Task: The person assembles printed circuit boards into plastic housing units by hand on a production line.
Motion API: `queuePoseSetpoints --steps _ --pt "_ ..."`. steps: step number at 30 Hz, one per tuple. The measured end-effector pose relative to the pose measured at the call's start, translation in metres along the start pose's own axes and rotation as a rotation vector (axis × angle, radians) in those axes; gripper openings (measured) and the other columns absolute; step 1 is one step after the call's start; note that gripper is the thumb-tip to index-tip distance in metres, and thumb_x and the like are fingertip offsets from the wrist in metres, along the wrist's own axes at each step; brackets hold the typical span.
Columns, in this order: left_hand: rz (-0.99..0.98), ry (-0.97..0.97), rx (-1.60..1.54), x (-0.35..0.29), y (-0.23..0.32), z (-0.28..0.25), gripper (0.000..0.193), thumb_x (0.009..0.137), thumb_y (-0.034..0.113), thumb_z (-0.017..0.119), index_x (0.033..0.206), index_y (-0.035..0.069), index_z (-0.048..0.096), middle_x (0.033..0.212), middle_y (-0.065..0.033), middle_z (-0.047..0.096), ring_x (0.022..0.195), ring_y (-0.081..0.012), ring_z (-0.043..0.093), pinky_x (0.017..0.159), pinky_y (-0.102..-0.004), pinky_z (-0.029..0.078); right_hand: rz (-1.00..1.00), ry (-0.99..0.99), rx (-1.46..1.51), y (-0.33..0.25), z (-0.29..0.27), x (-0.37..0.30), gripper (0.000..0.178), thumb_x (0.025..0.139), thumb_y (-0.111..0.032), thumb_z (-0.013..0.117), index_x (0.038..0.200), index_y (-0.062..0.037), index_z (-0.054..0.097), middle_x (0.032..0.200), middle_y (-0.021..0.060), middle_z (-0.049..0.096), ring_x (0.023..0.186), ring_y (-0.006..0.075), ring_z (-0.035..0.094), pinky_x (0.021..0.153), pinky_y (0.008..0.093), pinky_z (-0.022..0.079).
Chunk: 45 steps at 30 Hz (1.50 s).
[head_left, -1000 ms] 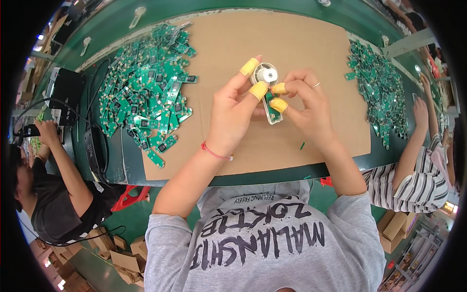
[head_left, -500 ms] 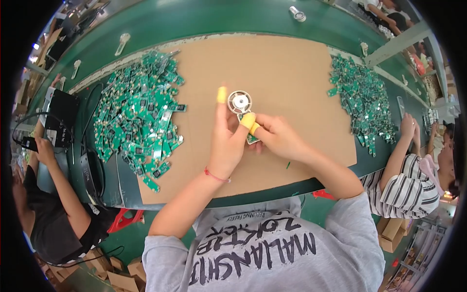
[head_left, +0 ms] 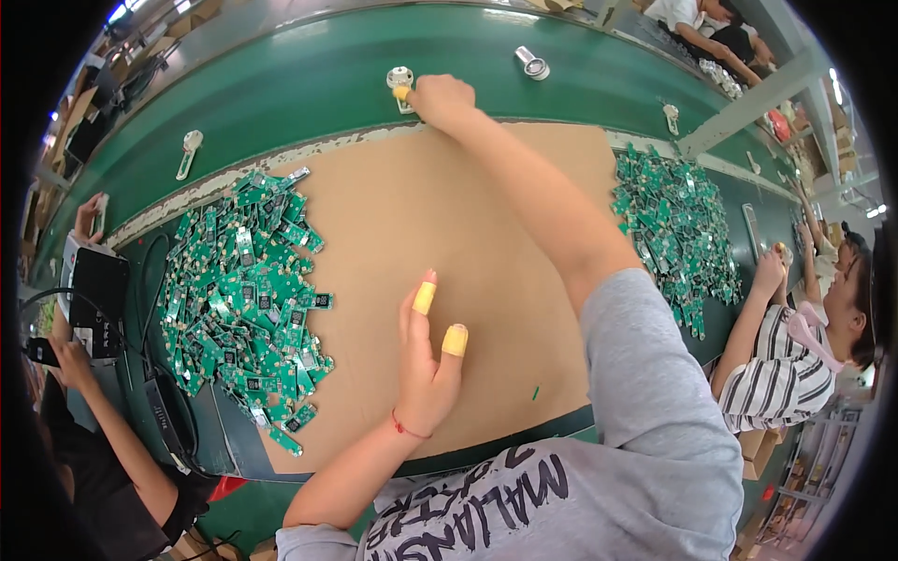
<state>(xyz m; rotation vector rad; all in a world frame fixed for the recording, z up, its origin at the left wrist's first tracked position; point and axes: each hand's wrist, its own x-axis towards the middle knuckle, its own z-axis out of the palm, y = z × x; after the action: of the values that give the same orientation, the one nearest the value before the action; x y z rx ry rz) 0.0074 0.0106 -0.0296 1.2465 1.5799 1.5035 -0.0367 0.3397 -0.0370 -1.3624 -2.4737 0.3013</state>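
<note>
Green circuit boards lie in two heaps on a tan cardboard sheet (head_left: 412, 215) that covers the middle of the surface: a large loose pile of small green circuit boards (head_left: 248, 304) at the left of the frame and a second pile of the same green boards (head_left: 678, 229) at the right. Beyond the sheet, across the upper part of the frame, runs a dark green conveyor belt (head_left: 309, 84). The right hand (head_left: 440, 98) stretches far forward to the upper centre, its arm crossing the cardboard, and its yellow-capped fingers pinch a small white round part with a board on it (head_left: 400, 82) that rests on the belt. The left hand (head_left: 426, 360) hovers over the lower centre of the cardboard, holding nothing, its fingers loosely spread and pointing up the frame, with yellow rubber cots on two fingertips (head_left: 425, 298) and a thin red cord at the wrist. Further along the belt lie a silver round part (head_left: 531, 64) to the right of the right hand and a white long-handled part (head_left: 188, 150) at the upper left. A small green scrap (head_left: 535, 394) sits on the cardboard near the lower edge. Other people's arms show at the left and right edges of the frame.
</note>
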Motion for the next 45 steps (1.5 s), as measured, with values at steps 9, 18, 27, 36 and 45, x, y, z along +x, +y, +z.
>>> queuePoseSetpoints --steps 9,18,27,36,45 --pt "0.041 -0.063 0.058 0.003 0.008 0.003 0.045 0.085 0.01 0.05 0.127 -0.001 0.036 0.129 -0.0147 0.036 0.119 -0.0286 0.037 0.099 -0.0354 0.03 0.159 0.414 0.01 0.179 -0.031 0.039 0.05 0.071 -0.03 0.066 0.113 -0.0069 0.052 0.108 0.0151 0.055 0.099 0.03 0.053 0.084 0.0399 0.042" --pt "-0.175 0.131 -0.499 0.019 -0.012 -0.007 0.038 0.092 0.012 0.042 0.129 0.004 0.035 0.126 -0.0107 0.042 0.101 -0.0194 0.054 0.088 -0.0304 0.044 -0.781 0.174 0.288 0.038 -0.057 -0.123 0.036 0.066 0.0 0.06 0.1 -0.006 0.054 0.099 0.0107 0.053 0.092 0.0289 0.051 0.076 0.0374 0.044" --pt "-0.061 -0.045 -0.361 0.017 -0.004 -0.01 0.037 0.092 0.013 0.042 0.128 0.003 0.037 0.118 -0.0122 0.052 0.101 -0.0181 0.055 0.083 -0.0297 0.047 -0.651 0.012 0.434 -0.016 -0.074 -0.285 0.037 0.063 0.01 0.056 0.098 -0.0025 0.053 0.1 0.0104 0.05 0.095 0.0286 0.049 0.079 0.0363 0.043" --pt "0.132 -0.248 -0.037 0.009 0.015 -0.04 0.044 0.087 0.016 0.053 0.128 0.006 0.04 0.119 -0.0108 0.053 0.108 -0.0181 0.051 0.089 -0.0299 0.042 -0.498 -0.056 0.774 -0.011 -0.071 -0.303 0.02 0.075 0.005 0.056 0.092 -0.003 0.051 0.091 0.0065 0.053 0.087 0.0225 0.05 0.064 0.0313 0.046" --pt "0.04 0.325 1.165 -0.011 -0.004 -0.124 0.02 0.071 0.012 0.065 0.089 0.007 0.06 0.085 -0.0095 0.054 0.083 -0.0279 0.053 0.071 -0.0382 0.043 -0.507 -0.123 0.672 -0.004 -0.065 -0.302 0.014 0.079 -0.001 0.056 0.092 -0.0042 0.052 0.086 0.0062 0.05 0.085 0.0222 0.049 0.081 0.0329 0.038"
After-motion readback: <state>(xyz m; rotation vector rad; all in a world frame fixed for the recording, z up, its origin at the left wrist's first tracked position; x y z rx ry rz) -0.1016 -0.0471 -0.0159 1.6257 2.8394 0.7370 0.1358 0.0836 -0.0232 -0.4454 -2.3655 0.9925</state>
